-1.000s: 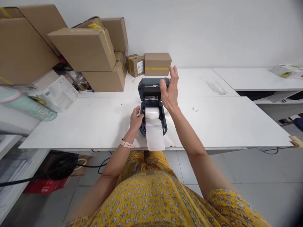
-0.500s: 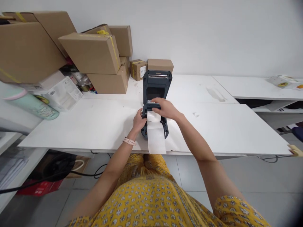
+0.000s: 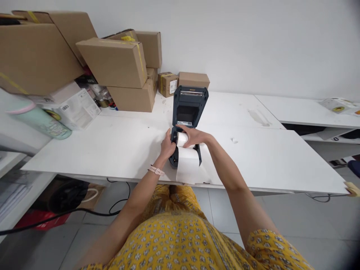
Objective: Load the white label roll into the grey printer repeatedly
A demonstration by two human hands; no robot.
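Observation:
A dark label printer (image 3: 180,99) stands near the table's front edge with its lid raised. Inside its bay is a white label roll (image 3: 181,139), partly covered by my fingers. A strip of white label paper (image 3: 187,165) runs from the roll toward me, down to the table edge. My left hand (image 3: 168,145) is closed on the printer's left side wall, the thumb at the inner edge beside the roll. My right hand (image 3: 194,136) curls over the roll from the right, thumb and fingers around it.
Cardboard boxes (image 3: 112,62) are stacked at the back left, with smaller boxes (image 3: 194,78) behind the printer. A mint-green tumbler (image 3: 42,118) lies tilted by a white carton (image 3: 75,110) at left. A scrap of paper (image 3: 234,140) lies on the white table (image 3: 267,157).
My right hand has shifted from the back of the bay down onto the label roll and closed around it. My left hand stays at the printer's side. The view has shifted slightly.

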